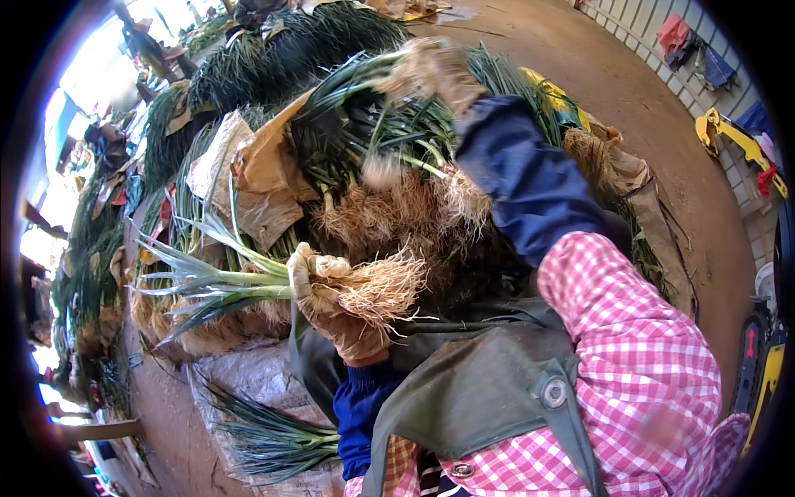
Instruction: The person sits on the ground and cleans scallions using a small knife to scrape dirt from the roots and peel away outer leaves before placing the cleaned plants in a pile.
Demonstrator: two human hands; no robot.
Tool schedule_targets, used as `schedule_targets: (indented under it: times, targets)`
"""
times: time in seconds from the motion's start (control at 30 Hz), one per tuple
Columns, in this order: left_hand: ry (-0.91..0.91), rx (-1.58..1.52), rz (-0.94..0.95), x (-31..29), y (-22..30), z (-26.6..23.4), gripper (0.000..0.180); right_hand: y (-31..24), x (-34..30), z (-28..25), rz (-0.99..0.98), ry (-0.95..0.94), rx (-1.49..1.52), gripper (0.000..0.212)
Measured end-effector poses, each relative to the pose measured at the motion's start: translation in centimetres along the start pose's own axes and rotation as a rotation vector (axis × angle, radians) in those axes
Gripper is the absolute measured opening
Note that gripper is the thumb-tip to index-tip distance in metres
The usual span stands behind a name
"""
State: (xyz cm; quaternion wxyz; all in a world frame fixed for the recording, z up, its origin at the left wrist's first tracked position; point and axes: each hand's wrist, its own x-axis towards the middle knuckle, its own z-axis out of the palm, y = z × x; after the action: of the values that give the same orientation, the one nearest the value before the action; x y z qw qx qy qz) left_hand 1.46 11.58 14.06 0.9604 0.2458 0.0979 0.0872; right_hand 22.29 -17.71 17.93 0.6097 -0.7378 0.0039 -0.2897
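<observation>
Root end to the right, a small bunch of leeks (248, 284) lies across my gloved left hand (325, 286), whose fingers are closed round the pale stalks. Its long tan roots (385, 288) fan out beside my thumb side. My right hand (439, 74), also gloved, is stretched out over the far side of the leek pile (397, 199). Motion blurs its fingers, but they look closed on leek leaves (352, 79). Below them a root tuft (381, 171) is smeared by motion. More loose leeks (273, 435) rest on a sheet near my left forearm.
A torn brown paper sack (269, 178) lies against the pile's left side. Further heaps of leeks (273, 62) stand at the far left. Brown ground (613, 108) stretches to a tiled wall (654, 41) on the right, with yellow equipment (737, 141) beside it. A plastic sheet (248, 373) covers ground at left.
</observation>
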Motion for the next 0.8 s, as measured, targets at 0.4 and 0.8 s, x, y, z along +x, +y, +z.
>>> schedule_targets:
  times: [0.4, 0.8]
  targets:
    - [-0.782, -0.186, -0.219, -0.8, -1.5, 2.3, 0.012, 10.5, -17.6, -10.0, -0.114, -0.094, -0.76, 0.038]
    - [-0.925, 0.034, -0.277, -3.6, 2.4, 4.5, 0.011, 6.5, -11.7, -15.5, 0.347, -0.344, -0.765, 0.03]
